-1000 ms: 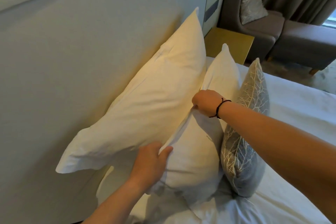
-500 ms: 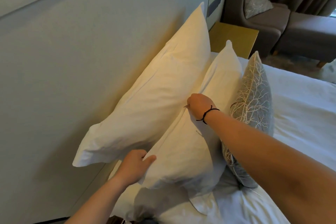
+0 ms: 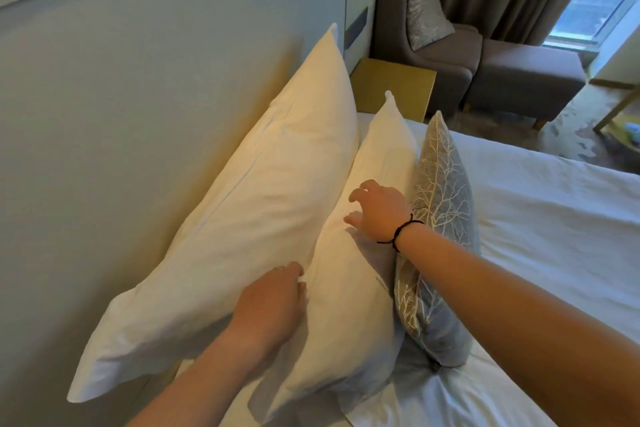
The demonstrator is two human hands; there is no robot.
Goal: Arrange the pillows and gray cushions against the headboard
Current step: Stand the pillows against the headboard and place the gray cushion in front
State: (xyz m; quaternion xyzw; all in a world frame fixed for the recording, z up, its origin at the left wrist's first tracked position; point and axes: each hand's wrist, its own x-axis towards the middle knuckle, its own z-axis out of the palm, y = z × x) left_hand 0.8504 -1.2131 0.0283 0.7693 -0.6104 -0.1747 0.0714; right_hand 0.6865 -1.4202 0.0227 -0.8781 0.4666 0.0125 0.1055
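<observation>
My left hand [image 3: 268, 305] lies loosely released at frame centre-bottom, fingertips hidden in the seam between the back pillow [image 3: 242, 218] and front pillow [image 3: 349, 288]; my right hand [image 3: 377, 210] hovers spread, grasping nothing, beside the gray cushion [image 3: 440, 218]; open bed [image 3: 554, 218] lies at right

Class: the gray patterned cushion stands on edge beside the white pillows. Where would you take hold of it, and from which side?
Grip the gray cushion at its top edge, from above on its free bed side. It stands upright with that thin seam exposed; its other face presses against the front pillow.
</observation>
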